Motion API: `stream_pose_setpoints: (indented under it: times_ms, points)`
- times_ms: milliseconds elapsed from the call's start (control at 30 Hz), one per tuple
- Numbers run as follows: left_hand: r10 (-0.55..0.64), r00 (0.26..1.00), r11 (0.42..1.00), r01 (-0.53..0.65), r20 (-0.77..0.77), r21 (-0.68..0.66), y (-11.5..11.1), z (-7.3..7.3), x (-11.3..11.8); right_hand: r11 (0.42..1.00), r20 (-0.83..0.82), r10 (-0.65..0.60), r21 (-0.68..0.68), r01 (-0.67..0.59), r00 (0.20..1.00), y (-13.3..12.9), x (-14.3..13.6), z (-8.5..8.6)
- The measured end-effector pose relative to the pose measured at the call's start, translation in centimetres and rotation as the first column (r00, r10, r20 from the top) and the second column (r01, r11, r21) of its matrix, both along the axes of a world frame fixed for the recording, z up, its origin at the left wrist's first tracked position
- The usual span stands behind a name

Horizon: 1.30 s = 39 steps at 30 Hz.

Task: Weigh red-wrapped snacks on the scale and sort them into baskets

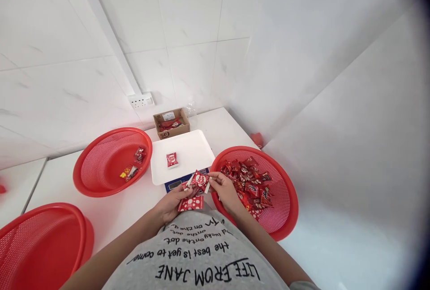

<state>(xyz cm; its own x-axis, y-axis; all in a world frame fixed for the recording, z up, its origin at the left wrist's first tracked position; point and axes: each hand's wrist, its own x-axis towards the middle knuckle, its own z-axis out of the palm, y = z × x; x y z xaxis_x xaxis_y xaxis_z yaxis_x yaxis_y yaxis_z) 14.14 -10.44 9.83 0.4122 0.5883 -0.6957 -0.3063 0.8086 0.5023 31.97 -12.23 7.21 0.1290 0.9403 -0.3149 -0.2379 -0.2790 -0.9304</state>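
Note:
Close in front of my body, my left hand (170, 202) is closed around several small red snack packets (191, 203), one of them patterned with white dots. My right hand (223, 189) pinches the edge of another red snack packet (201, 180) with white lettering, held just above the left hand's packets. Both hands hover by the near edge of a scale with a white tray (193, 144) and a blue base (175, 185). A single red packet (172, 159) lies on that tray. Right beside my right hand, a red mesh basket (284, 205) holds many red packets (250, 182).
Left of the scale, a red basket (97, 164) contains a few packets (131, 169). Another red basket (72, 218) stands at the near left. Behind the scale is a cardboard box (163, 134) with packets inside. Walls border the white table (221, 122) at the back and right.

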Motion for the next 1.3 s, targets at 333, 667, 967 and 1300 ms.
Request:
stream_pose_setpoints:
  times_ms: [333,667,967,1300]
  points:
    - [0.125,0.992,0.991,-0.125,0.004,-0.057,0.4,-0.9,-2.5,0.998,-0.042,-0.056,-0.045,0.054,0.998,1.5,-0.5,-2.1]
    - [0.110,0.986,0.987,-0.094,-0.127,0.127,7.4,0.0,-1.2,0.992,-0.059,-0.107,-0.066,0.103,0.992,-0.3,0.5,-2.1]
    - [0.089,0.954,0.961,-0.007,-0.287,0.276,10.9,-0.4,0.2,0.978,-0.052,-0.178,-0.124,0.171,0.983,-2.4,2.0,-3.2]
    - [0.097,0.891,0.957,0.039,-0.443,0.289,9.1,-2.2,-2.1,0.971,-0.100,-0.213,-0.133,0.199,0.972,-2.8,1.9,-2.6]
